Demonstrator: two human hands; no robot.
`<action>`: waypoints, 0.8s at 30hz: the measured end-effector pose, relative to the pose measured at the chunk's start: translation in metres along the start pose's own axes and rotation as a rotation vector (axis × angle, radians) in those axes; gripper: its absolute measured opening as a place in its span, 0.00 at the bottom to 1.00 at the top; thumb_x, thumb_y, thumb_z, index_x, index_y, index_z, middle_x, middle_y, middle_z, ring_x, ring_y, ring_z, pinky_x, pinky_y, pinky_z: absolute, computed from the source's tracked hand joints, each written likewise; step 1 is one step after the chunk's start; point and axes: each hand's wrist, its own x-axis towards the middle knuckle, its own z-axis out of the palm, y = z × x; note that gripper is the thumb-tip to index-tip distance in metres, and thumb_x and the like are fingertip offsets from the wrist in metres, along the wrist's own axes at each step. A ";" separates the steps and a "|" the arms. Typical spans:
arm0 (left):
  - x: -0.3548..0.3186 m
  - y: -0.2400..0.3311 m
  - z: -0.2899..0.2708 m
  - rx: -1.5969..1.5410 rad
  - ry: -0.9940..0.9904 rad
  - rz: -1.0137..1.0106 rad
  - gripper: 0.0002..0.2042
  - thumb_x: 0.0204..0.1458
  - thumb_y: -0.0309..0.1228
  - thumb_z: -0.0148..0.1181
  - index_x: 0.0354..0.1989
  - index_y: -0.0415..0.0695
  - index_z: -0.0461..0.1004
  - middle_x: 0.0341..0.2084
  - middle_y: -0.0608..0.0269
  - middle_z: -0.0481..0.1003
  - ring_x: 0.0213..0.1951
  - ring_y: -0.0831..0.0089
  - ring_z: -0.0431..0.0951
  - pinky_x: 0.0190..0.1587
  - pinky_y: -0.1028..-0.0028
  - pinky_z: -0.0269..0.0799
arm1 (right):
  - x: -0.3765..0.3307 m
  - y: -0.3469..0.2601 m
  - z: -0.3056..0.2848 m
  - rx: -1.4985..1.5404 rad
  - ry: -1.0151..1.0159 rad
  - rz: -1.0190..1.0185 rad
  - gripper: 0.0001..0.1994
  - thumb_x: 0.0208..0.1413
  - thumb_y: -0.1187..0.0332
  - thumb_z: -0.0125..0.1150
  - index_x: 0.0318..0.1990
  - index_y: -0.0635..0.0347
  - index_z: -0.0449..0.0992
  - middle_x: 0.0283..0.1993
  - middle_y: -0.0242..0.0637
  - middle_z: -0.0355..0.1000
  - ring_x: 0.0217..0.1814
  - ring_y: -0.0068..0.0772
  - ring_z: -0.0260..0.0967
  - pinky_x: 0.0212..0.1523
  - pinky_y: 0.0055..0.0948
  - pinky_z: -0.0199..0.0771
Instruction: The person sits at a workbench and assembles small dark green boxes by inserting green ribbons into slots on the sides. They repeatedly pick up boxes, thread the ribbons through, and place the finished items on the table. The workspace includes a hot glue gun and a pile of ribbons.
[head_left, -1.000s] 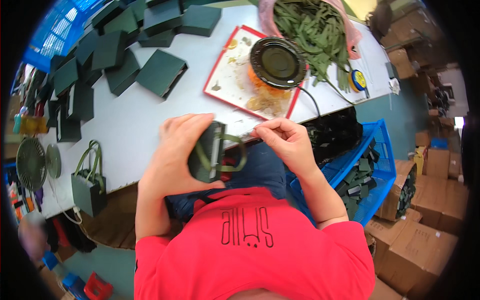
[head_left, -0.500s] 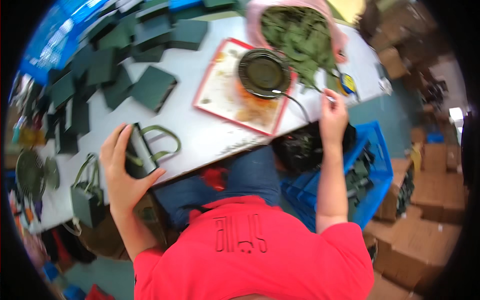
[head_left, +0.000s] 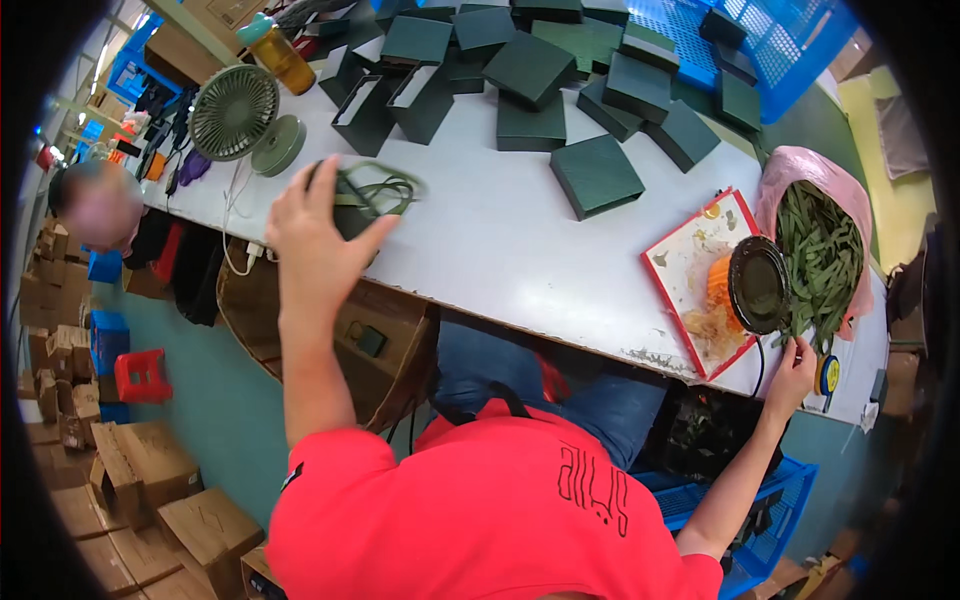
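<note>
At the table's left part, my left hand (head_left: 325, 230) has its thumb and fingers round a small dark green box (head_left: 352, 218). Loops of green ribbon (head_left: 385, 188), partly smeared by motion, stand up from it. Far to the right, my right hand (head_left: 792, 378) is closed in a pinch near the table edge; what sits between its fingertips is too small to make out. Just beyond it, a pink bag (head_left: 800, 165) lies open, full of cut green ribbons (head_left: 820, 240). Beside that, a round black pot (head_left: 760, 285) with an orange base stands on a stained, red-edged board (head_left: 690, 265).
Many dark green boxes (head_left: 597, 175) cover the far side of the white table (head_left: 500, 240). A green fan (head_left: 235, 112) and an amber bottle (head_left: 275, 55) stand at left. A yellow-blue tape roll (head_left: 828, 375) lies at right. Below are a carton (head_left: 400, 350) and a blue crate (head_left: 790, 510).
The view has swung to the left. My left hand has carried the ribboned box leftward, toward the fan. My right hand stays pinched near the ribbons.
</note>
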 end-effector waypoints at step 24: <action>0.066 0.191 0.104 -0.347 -0.547 0.897 0.39 0.36 0.26 0.60 0.67 0.47 0.65 0.70 0.56 0.60 0.72 0.47 0.52 0.70 0.48 0.48 | -0.035 -0.100 -0.075 1.204 -0.150 0.614 0.12 0.66 0.65 0.61 0.50 0.64 0.78 0.31 0.27 0.71 0.22 0.11 0.58 0.24 0.14 0.60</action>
